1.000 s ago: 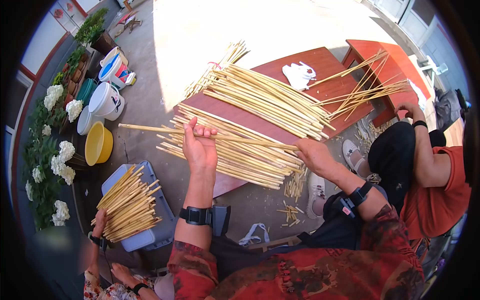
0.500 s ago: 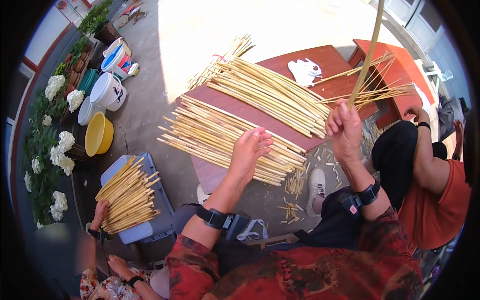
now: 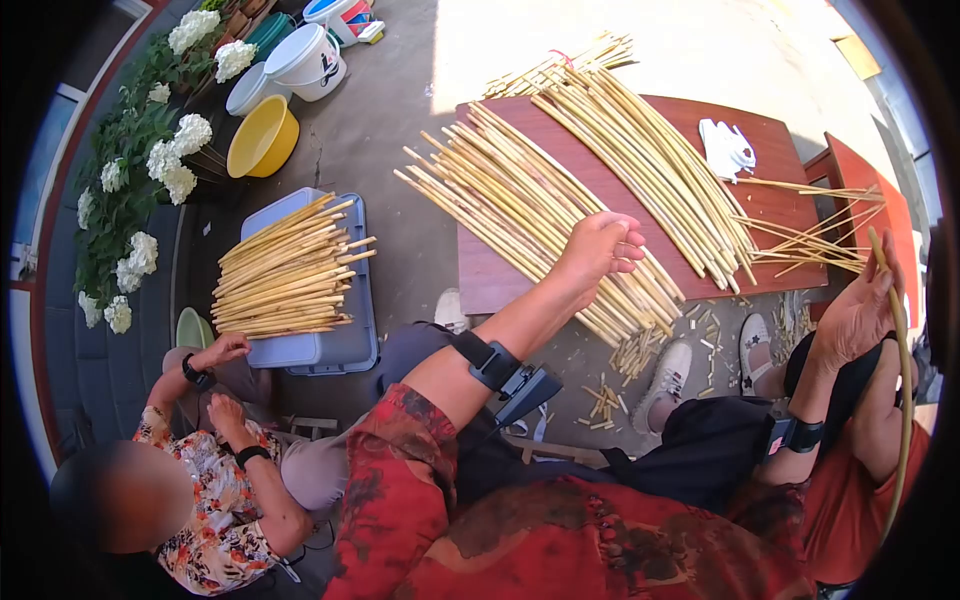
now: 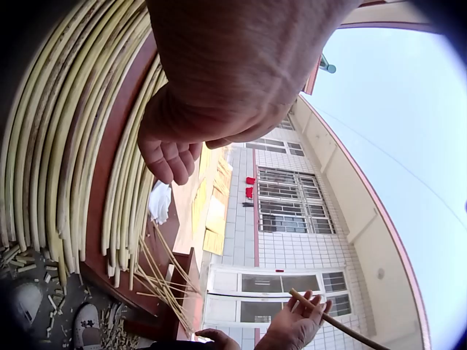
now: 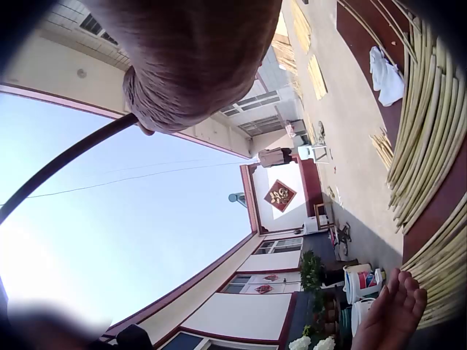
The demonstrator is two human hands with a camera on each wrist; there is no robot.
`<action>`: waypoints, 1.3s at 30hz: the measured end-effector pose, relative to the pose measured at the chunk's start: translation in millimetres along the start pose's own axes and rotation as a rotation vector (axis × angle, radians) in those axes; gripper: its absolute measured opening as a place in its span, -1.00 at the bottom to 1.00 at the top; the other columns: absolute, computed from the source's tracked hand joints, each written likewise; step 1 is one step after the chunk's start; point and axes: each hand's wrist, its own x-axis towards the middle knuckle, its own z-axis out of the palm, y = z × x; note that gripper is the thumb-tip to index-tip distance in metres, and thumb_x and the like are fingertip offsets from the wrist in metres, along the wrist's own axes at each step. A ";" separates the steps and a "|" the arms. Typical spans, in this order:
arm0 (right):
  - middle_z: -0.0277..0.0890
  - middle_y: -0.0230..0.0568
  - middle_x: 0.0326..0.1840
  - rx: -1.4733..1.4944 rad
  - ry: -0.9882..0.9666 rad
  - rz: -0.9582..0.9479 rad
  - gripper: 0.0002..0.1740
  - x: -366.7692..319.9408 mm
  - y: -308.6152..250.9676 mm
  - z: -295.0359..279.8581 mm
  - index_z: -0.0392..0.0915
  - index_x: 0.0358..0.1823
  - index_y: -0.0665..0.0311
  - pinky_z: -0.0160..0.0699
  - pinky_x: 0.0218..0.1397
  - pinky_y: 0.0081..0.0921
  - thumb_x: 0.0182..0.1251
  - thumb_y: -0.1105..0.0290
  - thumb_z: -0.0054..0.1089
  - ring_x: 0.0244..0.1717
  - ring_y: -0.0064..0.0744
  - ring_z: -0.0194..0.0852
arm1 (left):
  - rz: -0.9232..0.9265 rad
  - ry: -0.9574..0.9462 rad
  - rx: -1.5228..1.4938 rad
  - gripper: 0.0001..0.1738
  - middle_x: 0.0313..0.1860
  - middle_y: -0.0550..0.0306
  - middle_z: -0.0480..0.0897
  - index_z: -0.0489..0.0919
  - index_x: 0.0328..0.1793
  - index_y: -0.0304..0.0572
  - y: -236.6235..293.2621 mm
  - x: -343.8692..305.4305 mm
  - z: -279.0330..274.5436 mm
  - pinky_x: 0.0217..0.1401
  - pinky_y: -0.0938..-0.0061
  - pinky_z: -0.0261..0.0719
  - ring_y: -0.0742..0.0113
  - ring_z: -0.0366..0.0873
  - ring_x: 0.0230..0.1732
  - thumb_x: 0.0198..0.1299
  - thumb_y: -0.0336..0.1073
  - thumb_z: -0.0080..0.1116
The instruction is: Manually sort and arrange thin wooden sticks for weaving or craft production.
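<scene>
At the right edge of the head view, my right hand grips a long thin stick near one end, and the rest runs back past my right arm. The left wrist view also shows this stick angling down from the hand. My left hand holds nothing; its fingers hang loosely curled above a pile of similar pale yellow sticks. Beyond it, a second row of sticks lies across the dark red table.
A white glove-like cloth and scattered thin sticks lie on the right. Short cut pieces litter the ground. At left, a seated person is beside a grey-blue bin bearing more sticks. Another person in orange sits at right.
The stick lay level across both hands, then swung upright in the right hand as the left let go. Now it points back at right. The view turned; the left neighbour's hand left the binned sticks.
</scene>
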 end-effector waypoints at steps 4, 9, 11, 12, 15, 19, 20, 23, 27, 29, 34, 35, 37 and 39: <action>0.37 0.11 -0.05 -0.057 -0.004 0.133 -0.70 0.6 2.9 -8.1 0.26 0.01 0.41 0.29 0.20 -0.21 0.33 0.39 -0.19 0.07 -0.06 0.33 | 0.004 0.005 -0.007 -0.75 -0.29 0.08 0.48 0.39 -0.10 -0.35 -0.6 -1.2 -4.0 -0.27 0.53 0.47 0.38 0.48 -0.29 0.20 -0.33 -0.21; 0.37 0.10 -0.05 -0.054 0.019 0.162 -0.69 14.6 -3.0 -23.9 0.23 0.02 0.41 0.34 0.16 -0.17 0.32 0.38 -0.16 0.01 0.04 0.36 | 0.001 0.025 -0.003 -0.76 -0.30 0.09 0.49 0.39 -0.12 -0.33 1.6 -4.7 -4.8 -0.28 0.53 0.47 0.38 0.48 -0.30 0.19 -0.35 -0.22; 0.36 0.20 -0.05 -0.196 0.016 0.265 -0.64 19.1 0.4 -31.1 0.30 -0.01 0.53 0.29 0.17 -0.23 0.34 0.36 -0.23 0.03 -0.05 0.34 | 0.003 0.029 -0.005 -0.76 -0.30 0.09 0.49 0.39 -0.13 -0.32 1.0 -6.0 -6.0 -0.28 0.53 0.48 0.38 0.48 -0.30 0.19 -0.35 -0.22; 0.36 0.20 -0.05 -0.196 0.019 0.266 -0.64 17.2 1.3 -30.4 0.30 -0.01 0.53 0.29 0.17 -0.23 0.34 0.36 -0.23 0.03 -0.05 0.34 | -0.012 0.034 0.008 -0.77 -0.30 0.09 0.49 0.39 -0.13 -0.32 0.8 -6.3 -5.8 -0.29 0.54 0.48 0.38 0.48 -0.30 0.19 -0.34 -0.22; 0.34 0.25 -0.04 -0.561 -0.067 -0.039 -0.66 8.9 -0.2 -23.7 0.31 -0.03 0.54 0.26 0.20 -0.27 0.34 0.37 -0.22 0.04 -0.07 0.34 | -0.019 0.024 0.009 -0.77 -0.30 0.09 0.49 0.39 -0.13 -0.32 -0.8 -4.9 -7.4 -0.29 0.55 0.48 0.38 0.48 -0.31 0.20 -0.34 -0.22; 0.36 0.15 -0.03 -0.254 0.017 0.019 -0.68 -3.3 -10.8 8.6 0.32 -0.09 0.58 0.18 0.26 -0.28 0.32 0.40 -0.19 0.04 -0.10 0.33 | 0.007 0.025 0.014 -0.76 -0.30 0.09 0.49 0.39 -0.13 -0.33 1.5 -8.3 -11.5 -0.29 0.56 0.48 0.38 0.48 -0.31 0.19 -0.35 -0.24; 0.36 0.13 -0.03 -0.179 0.046 0.030 -0.69 -5.2 -13.0 13.4 0.32 -0.10 0.59 0.16 0.27 -0.29 0.32 0.41 -0.19 0.04 -0.10 0.33 | 0.010 0.023 0.018 -0.76 -0.30 0.09 0.49 0.39 -0.13 -0.33 3.6 -8.4 -11.7 -0.29 0.56 0.48 0.38 0.48 -0.31 0.19 -0.35 -0.24; 0.36 0.12 -0.03 -0.107 0.048 0.079 -0.70 -2.5 -7.6 4.0 0.28 -0.07 0.55 0.18 0.26 -0.26 0.32 0.42 -0.19 0.04 -0.10 0.32 | 0.006 0.049 0.013 -0.75 -0.29 0.09 0.49 0.39 -0.13 -0.34 2.9 -11.8 -14.0 -0.29 0.55 0.48 0.38 0.49 -0.31 0.19 -0.35 -0.25; 0.32 0.15 -0.04 -0.109 -0.030 0.195 -0.65 14.9 7.1 -26.6 0.15 0.11 0.38 0.36 0.15 -0.13 0.33 0.42 -0.21 0.06 -0.05 0.30 | 0.018 0.037 0.026 -0.75 -0.29 0.08 0.49 0.39 -0.13 -0.34 7.5 -15.4 -13.9 -0.29 0.55 0.48 0.38 0.49 -0.30 0.18 -0.34 -0.23; 0.34 0.13 -0.06 -0.078 -0.036 0.223 -0.63 7.6 8.3 -17.1 0.14 0.12 0.39 0.33 0.17 -0.15 0.34 0.39 -0.22 0.06 -0.09 0.30 | 0.015 0.030 0.006 -0.75 -0.29 0.07 0.48 0.39 -0.13 -0.35 5.4 -15.5 -16.2 -0.29 0.55 0.48 0.38 0.49 -0.30 0.18 -0.34 -0.22; 0.37 -0.18 -0.27 -0.164 -0.204 0.443 -0.62 -5.2 15.2 -0.5 0.16 0.12 0.41 0.43 -0.02 -0.47 0.34 0.37 -0.21 -0.16 -0.39 0.38 | 0.014 0.035 0.028 -0.73 -0.26 0.06 0.49 0.38 -0.06 -0.36 11.9 -21.1 -17.3 -0.23 0.56 0.48 0.39 0.48 -0.26 0.20 -0.34 -0.22; 0.36 -0.26 -0.37 -0.251 -0.326 0.547 -0.61 -13.5 17.3 5.5 0.16 0.14 0.38 0.45 -0.12 -0.58 0.35 0.35 -0.21 -0.24 -0.48 0.40 | 0.015 0.012 0.028 -0.73 -0.26 0.06 0.49 0.38 -0.06 -0.36 11.9 -20.7 -18.0 -0.23 0.56 0.48 0.39 0.48 -0.26 0.20 -0.34 -0.22; 0.26 -0.39 -0.52 -0.158 -0.446 0.819 -0.64 -39.9 11.4 27.5 0.22 0.10 0.40 0.41 -0.31 -0.68 0.34 0.36 -0.20 -0.46 -0.65 0.31 | 0.026 0.088 0.032 -0.70 -0.23 0.04 0.49 0.35 -0.01 -0.39 9.4 -20.1 -19.8 -0.19 0.54 0.48 0.36 0.49 -0.21 0.22 -0.33 -0.23; 0.21 -0.45 -0.56 -0.187 -0.663 0.955 -0.68 -61.5 5.7 42.6 0.27 0.05 0.37 0.36 -0.45 -0.74 0.34 0.38 -0.21 -0.58 -0.70 0.23 | 0.034 0.069 0.032 -0.67 -0.19 0.01 0.48 0.31 0.04 -0.40 7.8 -19.8 -22.3 -0.14 0.51 0.47 0.33 0.48 -0.16 0.23 -0.32 -0.23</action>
